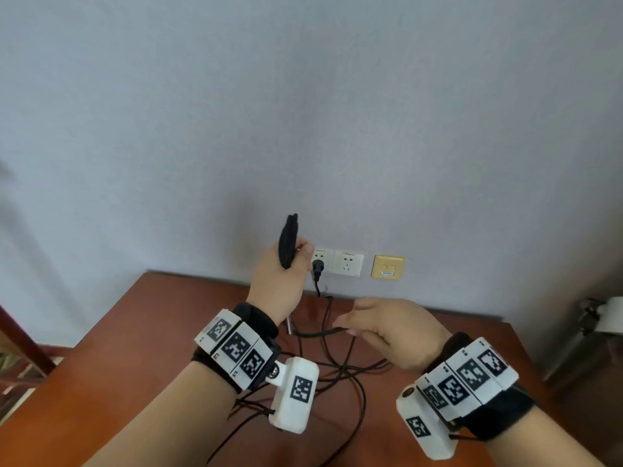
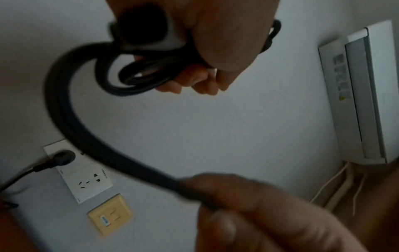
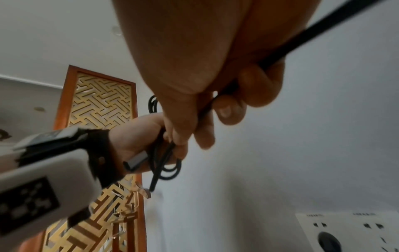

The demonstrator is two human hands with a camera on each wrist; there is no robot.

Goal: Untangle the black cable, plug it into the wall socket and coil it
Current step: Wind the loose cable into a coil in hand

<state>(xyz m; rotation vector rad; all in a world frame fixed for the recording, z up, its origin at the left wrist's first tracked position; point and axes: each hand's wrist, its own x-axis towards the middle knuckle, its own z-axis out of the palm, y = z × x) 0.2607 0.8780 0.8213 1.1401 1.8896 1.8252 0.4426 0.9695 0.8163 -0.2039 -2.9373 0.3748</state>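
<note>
Fingers of the left hand [image 1: 281, 274] are clamping coiled loops of the black cable [image 1: 340, 362]; right hand [image 1: 392, 332] fingers are pinching a loose strand above the bench [image 1: 135, 348], plug [image 1: 317, 266] sitting in the wall socket [image 1: 322, 261].

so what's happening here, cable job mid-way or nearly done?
Mid-way. The plug is already in the left wall socket, so the coiling is what is left. The left hand holds up a small bundle of coiled loops of the black cable. The right hand pinches the next stretch of cable, which runs across to the left hand. A good deal of cable lies loose and crossing over itself on the wooden table.
</note>
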